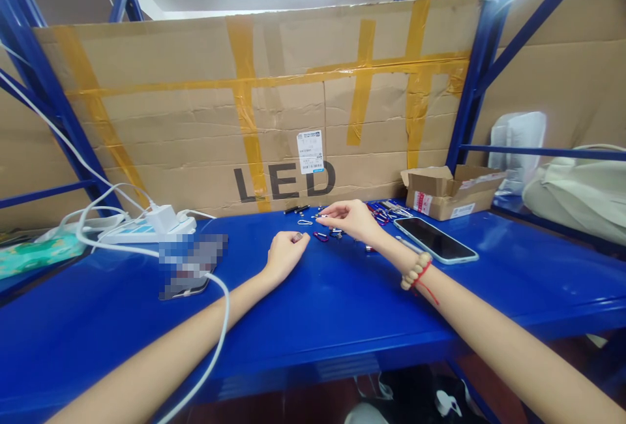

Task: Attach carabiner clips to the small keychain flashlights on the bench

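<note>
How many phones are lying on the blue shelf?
2. The dark-screened phone lies beside the right hand, in front of the open cardboard box; the pixelated phone lies left of the left hand. No others show.

Cardboard panel (195, 137) marked LED at back, crossed by yellow tape (360, 94). Left: power strip (128, 232), white charger (163, 219) on it. Right: phone (437, 239) face up, screen dark; small open carton (446, 205) behind.
</note>
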The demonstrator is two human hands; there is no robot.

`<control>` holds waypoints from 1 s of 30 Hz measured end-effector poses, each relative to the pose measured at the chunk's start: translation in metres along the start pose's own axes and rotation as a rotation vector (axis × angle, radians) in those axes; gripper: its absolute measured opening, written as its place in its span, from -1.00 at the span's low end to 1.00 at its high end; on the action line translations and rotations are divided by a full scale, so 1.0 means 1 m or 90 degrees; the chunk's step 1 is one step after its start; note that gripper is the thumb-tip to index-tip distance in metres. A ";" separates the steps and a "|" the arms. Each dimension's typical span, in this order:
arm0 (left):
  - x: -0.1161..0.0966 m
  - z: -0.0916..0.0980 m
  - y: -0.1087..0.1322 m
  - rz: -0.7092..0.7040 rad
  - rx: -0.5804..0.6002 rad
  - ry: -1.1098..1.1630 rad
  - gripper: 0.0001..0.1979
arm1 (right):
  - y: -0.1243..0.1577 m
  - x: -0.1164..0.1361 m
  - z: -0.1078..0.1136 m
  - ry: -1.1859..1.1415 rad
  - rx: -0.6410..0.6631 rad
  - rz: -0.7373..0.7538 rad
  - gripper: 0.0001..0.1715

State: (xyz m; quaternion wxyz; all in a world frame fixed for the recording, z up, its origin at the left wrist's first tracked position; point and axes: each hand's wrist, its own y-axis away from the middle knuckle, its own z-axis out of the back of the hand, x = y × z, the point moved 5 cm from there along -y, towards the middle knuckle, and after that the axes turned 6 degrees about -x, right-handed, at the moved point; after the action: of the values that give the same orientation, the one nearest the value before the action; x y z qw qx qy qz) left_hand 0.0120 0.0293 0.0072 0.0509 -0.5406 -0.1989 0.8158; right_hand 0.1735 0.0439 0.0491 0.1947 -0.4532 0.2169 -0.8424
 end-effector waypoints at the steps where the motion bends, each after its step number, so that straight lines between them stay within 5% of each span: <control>1: -0.003 0.000 0.001 -0.022 -0.006 -0.036 -0.64 | 0.001 0.001 -0.002 -0.052 0.002 -0.006 -0.60; 7: -0.005 0.001 0.005 -0.012 -0.004 -0.108 -0.69 | 0.009 0.011 -0.024 -0.182 0.106 0.047 -0.60; 17: -0.003 -0.002 0.006 -0.023 0.029 -0.263 -0.76 | 0.016 0.021 -0.024 -0.028 0.132 0.164 -0.83; 30: -0.017 -0.008 0.018 -0.166 0.115 -0.388 -0.74 | 0.020 0.004 -0.028 -0.104 0.281 -0.027 -0.62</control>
State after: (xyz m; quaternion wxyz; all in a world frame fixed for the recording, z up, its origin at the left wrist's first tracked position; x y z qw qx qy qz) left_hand 0.0282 0.0095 0.0121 0.1411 -0.2350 -0.1993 0.9408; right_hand 0.1507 0.0303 0.0266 0.2883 -0.4705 0.0020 -0.8340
